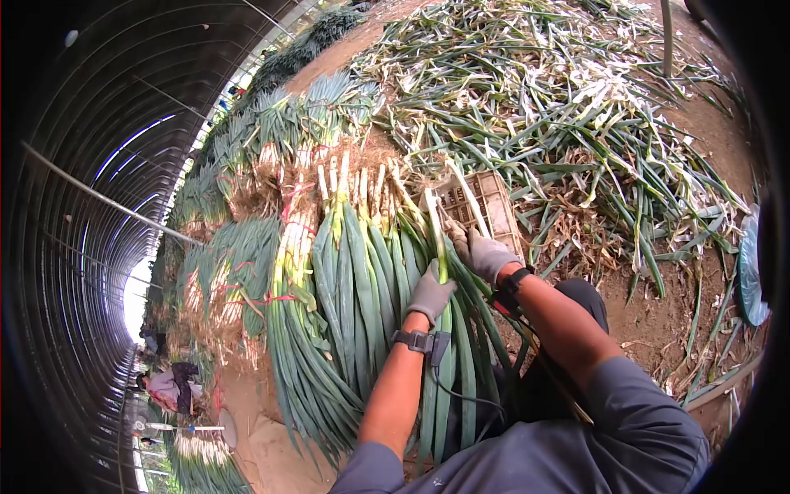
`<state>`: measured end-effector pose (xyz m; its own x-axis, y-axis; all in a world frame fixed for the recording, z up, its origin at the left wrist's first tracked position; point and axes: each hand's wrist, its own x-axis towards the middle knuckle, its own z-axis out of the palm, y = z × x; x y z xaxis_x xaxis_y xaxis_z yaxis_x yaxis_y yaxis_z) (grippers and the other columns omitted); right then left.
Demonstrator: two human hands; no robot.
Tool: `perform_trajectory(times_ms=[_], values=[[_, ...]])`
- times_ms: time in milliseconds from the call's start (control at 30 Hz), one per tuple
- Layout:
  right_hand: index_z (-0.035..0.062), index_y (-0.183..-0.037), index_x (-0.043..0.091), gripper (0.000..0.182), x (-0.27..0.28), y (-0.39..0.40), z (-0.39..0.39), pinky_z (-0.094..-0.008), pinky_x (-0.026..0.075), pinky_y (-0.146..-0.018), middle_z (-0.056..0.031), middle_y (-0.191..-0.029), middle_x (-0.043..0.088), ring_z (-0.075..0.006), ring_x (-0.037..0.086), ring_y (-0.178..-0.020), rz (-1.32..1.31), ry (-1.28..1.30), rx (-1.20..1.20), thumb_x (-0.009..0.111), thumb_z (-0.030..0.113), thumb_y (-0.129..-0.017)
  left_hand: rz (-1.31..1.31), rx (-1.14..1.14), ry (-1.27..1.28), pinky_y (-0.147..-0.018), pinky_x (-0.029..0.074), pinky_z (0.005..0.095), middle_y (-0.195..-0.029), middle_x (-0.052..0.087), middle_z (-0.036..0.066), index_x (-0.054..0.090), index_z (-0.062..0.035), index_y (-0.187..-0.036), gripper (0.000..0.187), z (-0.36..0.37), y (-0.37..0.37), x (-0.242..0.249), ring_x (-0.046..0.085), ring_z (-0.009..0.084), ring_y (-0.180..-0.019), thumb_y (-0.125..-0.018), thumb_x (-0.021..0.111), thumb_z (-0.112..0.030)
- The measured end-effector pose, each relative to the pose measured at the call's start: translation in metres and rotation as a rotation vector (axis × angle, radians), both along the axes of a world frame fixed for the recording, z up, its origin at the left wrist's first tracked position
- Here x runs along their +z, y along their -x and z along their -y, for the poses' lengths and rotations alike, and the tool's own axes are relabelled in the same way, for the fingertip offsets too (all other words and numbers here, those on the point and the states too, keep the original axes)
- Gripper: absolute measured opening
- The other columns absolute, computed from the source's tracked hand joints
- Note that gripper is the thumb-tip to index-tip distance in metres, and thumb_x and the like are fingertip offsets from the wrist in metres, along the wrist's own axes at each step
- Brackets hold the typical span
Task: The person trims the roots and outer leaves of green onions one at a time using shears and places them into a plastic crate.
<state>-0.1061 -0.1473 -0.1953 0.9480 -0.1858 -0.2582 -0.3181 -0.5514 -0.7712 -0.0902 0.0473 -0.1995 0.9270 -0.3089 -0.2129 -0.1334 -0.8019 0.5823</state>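
Note:
My left hand [431, 295], in a grey glove, is closed round a long green onion [434, 222], its pale root end pointing away from me and its leaves trailing toward my lap. Close by on the right, my right hand [490, 255], also gloved, has its fingers curled together beside that stalk; what they pinch is hidden. Another white green onion stalk [467, 198] slants across a beige plastic crate [499, 216] just beyond the right hand. A wide row of green onions [362, 272] lies left of my left hand, roots away from me.
Tied bundles of green onions [292, 247] with red bands lie at left, with more bundles [271, 123] behind. A heap of stripped leaves [527, 99] covers the soil ahead and right. A blue plastic item [752, 267] lies far right. Another person [171, 387] is at far left.

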Motion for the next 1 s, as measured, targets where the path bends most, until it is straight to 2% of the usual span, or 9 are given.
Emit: perform_trajectory(times_ms=[200, 367, 467, 533, 633, 700, 833, 933, 1000], values=[[-0.0026, -0.121, 0.060, 0.067, -0.006, -0.004, 0.006, -0.0512, 0.051, -0.092, -0.0325, -0.110, 0.069, -0.0462, 0.067, -0.108, 0.029, -0.081, 0.066, 0.036, 0.057, -0.102, -0.103, 0.027, 0.375, -0.096, 0.051, 0.0311, -0.130, 0.065, 0.017, 0.039, 0.0082, -0.151, 0.078, -0.031, -0.008, -0.021, 0.066, 0.0205, -0.108, -0.089, 0.076, -0.020], [0.0027, -0.113, 0.060, 0.047, -0.016, 0.013, 0.034, -0.0382, 0.049, -0.063, -0.0120, -0.078, 0.060, -0.0248, 0.056, -0.067, 0.004, -0.605, 0.235, 0.046, 0.047, -0.104, -0.374, 0.116, 0.804, -0.109, 0.047, 0.0323, -0.138, 0.060, 0.020, 0.024, 0.0111, -0.156, 0.091, -0.019, -0.013, 0.055, 0.061, 0.0221, -0.123, -0.089, 0.078, -0.020], [0.0058, -0.118, 0.057, 0.032, 0.042, 0.042, 0.065, -0.0355, 0.047, -0.058, -0.0070, -0.078, 0.055, -0.0199, 0.053, -0.065, -0.077, -0.630, 0.283, 0.048, 0.032, -0.102, -0.342, 0.055, 0.955, -0.114, 0.044, 0.0367, -0.141, 0.058, 0.022, 0.023, 0.0078, -0.157, 0.095, 0.004, -0.035, 0.080, 0.059, 0.0270, -0.128, -0.087, 0.080, -0.023], [0.0065, -0.127, 0.053, 0.033, 0.037, 0.047, 0.084, -0.0363, 0.048, -0.055, -0.0054, -0.082, 0.054, -0.0158, 0.053, -0.064, 0.130, -0.513, 0.366, 0.056, 0.008, -0.094, -0.230, 0.008, 0.812, -0.117, 0.039, 0.0385, -0.145, 0.056, 0.021, 0.027, -0.0004, -0.159, 0.098, 0.036, -0.030, 0.138, 0.055, 0.0269, -0.134, -0.085, 0.081, -0.035], [0.0111, -0.120, 0.060, 0.068, 0.054, 0.059, 0.102, -0.0284, 0.037, -0.047, 0.0007, -0.071, 0.048, -0.0106, 0.044, -0.053, -0.007, -0.814, -0.115, 0.046, 0.074, -0.097, -0.132, -0.033, 0.838, -0.116, 0.040, 0.0361, -0.143, 0.058, 0.019, 0.031, -0.0035, -0.158, 0.095, 0.068, -0.056, 0.148, 0.056, 0.0256, -0.132, -0.085, 0.081, -0.037], [0.0104, -0.110, 0.060, 0.072, 0.042, 0.056, 0.114, -0.0278, 0.036, -0.045, 0.0004, -0.071, 0.049, -0.0109, 0.045, -0.052, 0.058, -0.788, -0.209, 0.046, 0.078, -0.093, -0.013, -0.006, 0.775, -0.109, 0.046, 0.0345, -0.130, 0.067, 0.014, 0.037, 0.0029, -0.154, 0.085, 0.089, -0.090, 0.112, 0.061, 0.0211, -0.121, -0.088, 0.078, -0.030], [0.0102, -0.098, 0.056, 0.055, 0.037, 0.062, 0.118, -0.0290, 0.039, -0.045, 0.0007, -0.070, 0.051, -0.0114, 0.046, -0.052, 0.070, -0.804, -0.180, 0.047, 0.064, -0.101, -0.091, 0.015, 0.446, -0.100, 0.050, 0.0361, -0.126, 0.070, 0.014, 0.047, -0.0062, -0.152, 0.071, 0.115, -0.086, 0.041, 0.065, 0.0202, -0.113, -0.090, 0.075, -0.028], [0.0099, -0.102, 0.058, 0.048, 0.046, 0.067, 0.102, -0.0294, 0.040, -0.046, -0.0003, -0.073, 0.054, -0.0121, 0.048, -0.053, -0.027, -0.794, -0.077, 0.046, 0.056, -0.103, -0.032, -0.215, 0.124, -0.094, 0.052, 0.0403, -0.122, 0.071, 0.019, 0.066, -0.0096, -0.133, 0.048, 0.099, -0.057, 0.000, 0.070, 0.0335, -0.108, -0.093, 0.068, -0.036], [0.0090, -0.105, 0.060, 0.050, 0.043, 0.067, 0.086, -0.0299, 0.041, -0.047, -0.0013, -0.074, 0.055, -0.0124, 0.050, -0.054, -0.038, -0.876, 0.018, 0.046, 0.057, -0.103, 0.103, 0.027, -0.153, -0.095, 0.054, 0.0432, -0.123, 0.069, 0.018, 0.071, -0.0152, -0.124, 0.039, 0.088, -0.045, -0.002, 0.068, 0.0387, -0.110, -0.094, 0.061, -0.039]])
